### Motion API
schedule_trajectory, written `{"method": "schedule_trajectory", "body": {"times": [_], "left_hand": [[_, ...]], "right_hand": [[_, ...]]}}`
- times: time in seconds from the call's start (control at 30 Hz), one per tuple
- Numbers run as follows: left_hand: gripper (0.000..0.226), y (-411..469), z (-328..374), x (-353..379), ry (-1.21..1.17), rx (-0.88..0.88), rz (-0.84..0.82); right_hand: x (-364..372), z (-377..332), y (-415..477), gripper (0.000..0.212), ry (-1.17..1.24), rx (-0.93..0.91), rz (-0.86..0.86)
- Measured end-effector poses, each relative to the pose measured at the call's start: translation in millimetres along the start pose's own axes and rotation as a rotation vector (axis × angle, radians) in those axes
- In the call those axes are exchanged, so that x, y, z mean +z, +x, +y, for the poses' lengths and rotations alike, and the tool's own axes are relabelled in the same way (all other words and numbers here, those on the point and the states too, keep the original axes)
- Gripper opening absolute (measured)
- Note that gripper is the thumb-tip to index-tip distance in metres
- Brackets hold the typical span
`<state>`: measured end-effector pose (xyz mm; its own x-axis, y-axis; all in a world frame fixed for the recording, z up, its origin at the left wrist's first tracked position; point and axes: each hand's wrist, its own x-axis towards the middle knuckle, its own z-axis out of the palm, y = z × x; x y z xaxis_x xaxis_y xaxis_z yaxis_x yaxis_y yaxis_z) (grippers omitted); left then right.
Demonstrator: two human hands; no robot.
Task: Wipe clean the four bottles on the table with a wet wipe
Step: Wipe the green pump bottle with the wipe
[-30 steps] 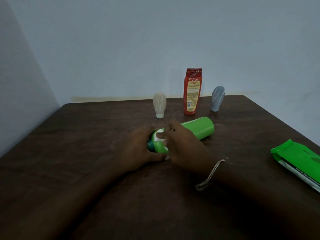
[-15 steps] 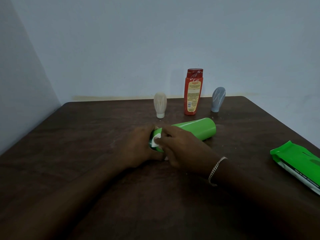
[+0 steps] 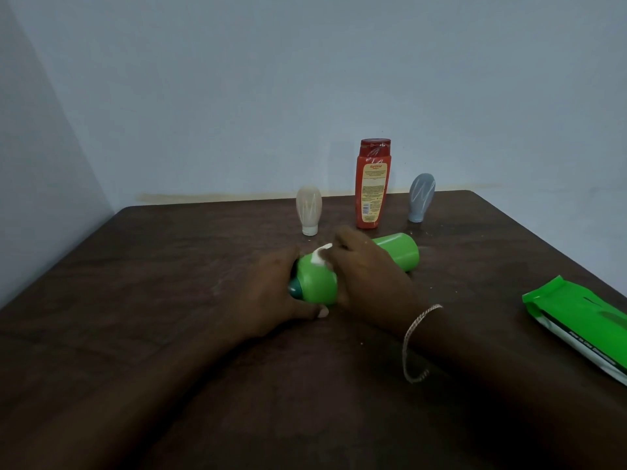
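Note:
A green bottle (image 3: 397, 254) lies on its side in the middle of the dark table (image 3: 169, 283), its dark green cap pointing at me. My left hand (image 3: 271, 293) grips its cap end. My right hand (image 3: 369, 276) is wrapped over the bottle's middle and presses a white wet wipe (image 3: 320, 254) against it; only a corner of the wipe shows. Behind stand a beige bottle (image 3: 308, 210), a tall orange bottle (image 3: 372, 184) and a grey bottle (image 3: 420, 197).
A green pack of wet wipes (image 3: 583, 320) lies near the table's right edge. A pale wall runs behind the table and along its left side.
My right hand has slid with the wipe from the bottle's cap end towards its middle, so the green shoulder and dark cap show again. The left hand keeps its hold.

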<state>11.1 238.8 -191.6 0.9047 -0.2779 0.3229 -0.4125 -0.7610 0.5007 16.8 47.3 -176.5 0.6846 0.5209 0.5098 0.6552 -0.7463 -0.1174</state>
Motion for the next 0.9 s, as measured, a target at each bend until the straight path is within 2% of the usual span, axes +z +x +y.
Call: {"method": "schedule_trajectory", "body": {"times": [0.17,0.37,0.47,0.67,0.8,0.9], "left_hand": [[0.073,0,-3,0,0.04,-0.012,-0.02],[0.077,-1,0,-1,0.07,-0.003,-0.014],[0.077,-1,2,-2,0.073,0.0,-0.02],[0.074,-4,9,-2,0.189,0.034,-0.005],[0.068,-6,15,-2,0.256,0.045,0.007],[0.065,-9,18,-3,0.267,0.046,-0.005]], "right_hand": [[-26,71,-2,0.022,-0.115,0.36,0.08],[-25,82,-3,0.021,-0.124,0.505,0.174],[-27,85,-2,0.022,-0.123,0.488,0.158],[-27,72,2,0.006,-0.075,0.467,0.106],[-21,27,7,0.014,0.085,0.312,0.11],[-12,-10,10,0.008,0.104,0.173,0.061]]}}
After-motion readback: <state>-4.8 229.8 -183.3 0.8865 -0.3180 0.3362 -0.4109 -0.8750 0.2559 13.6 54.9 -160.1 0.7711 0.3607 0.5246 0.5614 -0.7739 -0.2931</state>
